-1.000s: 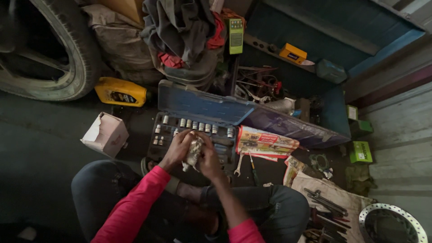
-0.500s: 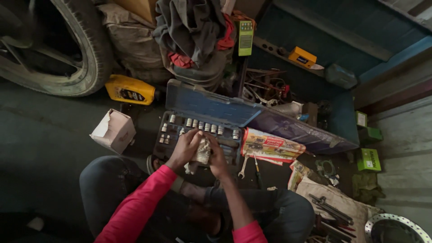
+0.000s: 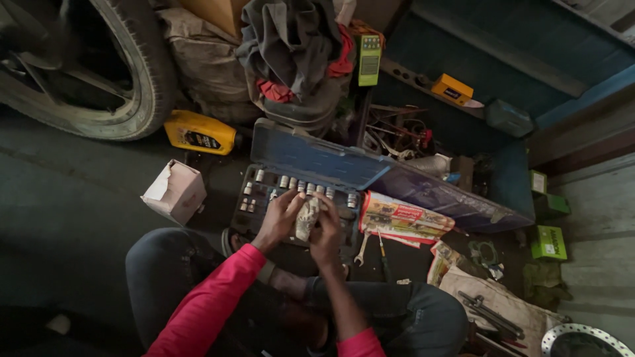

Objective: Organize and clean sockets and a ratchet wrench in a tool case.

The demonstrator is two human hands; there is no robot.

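Observation:
I sit on a dark floor, legs folded, wearing pink sleeves. My left hand (image 3: 279, 219) and my right hand (image 3: 327, 233) both grip a crumpled pale rag (image 3: 306, 217), wrapped around something I cannot make out. The hands hover just above an open blue socket set case (image 3: 311, 158), whose lower tray holds a row of several shiny sockets (image 3: 301, 186).
A tyre (image 3: 99, 79) is at far left, with a yellow oil jug (image 3: 200, 133) and a small open carton (image 3: 174, 192) near it. A spanner (image 3: 361, 250), colourful packets (image 3: 405, 218), green boxes (image 3: 549, 242), a rag pile (image 3: 297, 46) and loose tools crowd the right.
The view has shifted slightly, so everything sits a little lower and further right in the frame. My hands keep working the rag in the same spot over the case.

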